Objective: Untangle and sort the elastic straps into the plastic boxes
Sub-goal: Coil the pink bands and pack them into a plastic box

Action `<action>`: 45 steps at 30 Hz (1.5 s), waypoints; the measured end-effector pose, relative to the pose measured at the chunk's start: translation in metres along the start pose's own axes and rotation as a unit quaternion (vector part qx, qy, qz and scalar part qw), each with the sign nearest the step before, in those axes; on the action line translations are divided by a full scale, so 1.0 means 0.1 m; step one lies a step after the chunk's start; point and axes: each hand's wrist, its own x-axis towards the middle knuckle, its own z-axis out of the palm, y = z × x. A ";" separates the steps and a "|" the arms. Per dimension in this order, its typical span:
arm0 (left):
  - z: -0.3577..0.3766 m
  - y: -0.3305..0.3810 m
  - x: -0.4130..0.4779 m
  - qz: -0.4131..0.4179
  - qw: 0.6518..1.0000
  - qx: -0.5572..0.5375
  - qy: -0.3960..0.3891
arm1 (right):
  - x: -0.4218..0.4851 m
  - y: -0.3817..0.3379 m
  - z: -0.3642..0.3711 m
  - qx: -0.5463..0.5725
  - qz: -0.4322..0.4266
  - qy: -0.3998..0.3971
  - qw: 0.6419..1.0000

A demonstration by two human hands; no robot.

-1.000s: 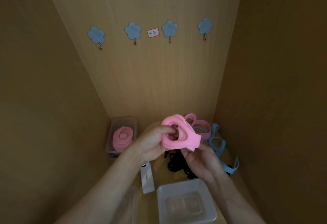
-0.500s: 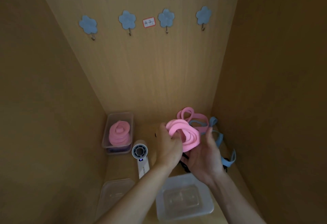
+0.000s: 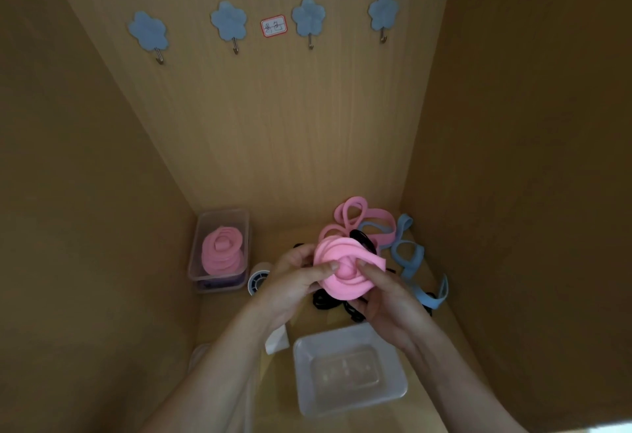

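A coiled pink elastic strap [image 3: 345, 263] is held above the shelf floor between both hands. My left hand [image 3: 297, 278] grips its left side with the thumb pressed on the coil's middle. My right hand [image 3: 386, 299] cups it from below and right, thumb on top. Behind it lies a tangle of loose pink straps [image 3: 359, 219], blue straps [image 3: 410, 255] and thin black straps [image 3: 328, 302]. A clear plastic box [image 3: 239, 224] at the back left holds a rolled pink strap [image 3: 222, 253]. An empty clear box [image 3: 393, 388] stands in front.
I work inside a wooden cubby with side walls close on both sides. A small white hand-held fan [image 3: 258, 282] lies beside the left box. A clear lid or box [image 3: 200, 354] is partly hidden under my left forearm. Blue flower-shaped hooks [image 3: 228, 22] hang on the back wall.
The pink strap has been wound from a loose open loop into a tighter flat coil. Both hands stayed on it, and my thumbs now press on its centre.
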 end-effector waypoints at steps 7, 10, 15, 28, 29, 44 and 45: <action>-0.10 -0.07 -0.03 -0.008 0.998 -0.063 0.005 | 0.01 0.05 -0.03 -0.015 0.009 -0.074 0.997; -0.14 -0.08 -0.04 -0.005 0.999 -0.046 0.012 | 0.01 0.05 -0.01 -0.032 -0.006 -0.080 0.996; -0.16 -0.09 -0.07 0.018 0.997 0.069 0.026 | -0.01 0.00 -0.02 -0.057 -0.018 -0.085 0.995; -0.11 -0.15 -0.09 0.002 0.969 -0.221 -0.107 | -0.03 -0.08 0.07 -0.069 0.004 -0.147 0.987; -0.12 -0.17 -0.10 -0.004 0.965 -0.230 -0.123 | -0.03 -0.06 0.05 -0.064 0.003 -0.137 0.988; 0.00 -0.50 -0.31 -0.073 0.977 -0.194 -0.048 | -0.10 0.12 -0.09 -0.043 -0.034 0.014 0.998; -0.01 -0.50 -0.33 -0.068 0.971 -0.221 -0.065 | -0.11 0.10 -0.08 -0.042 -0.032 0.005 0.999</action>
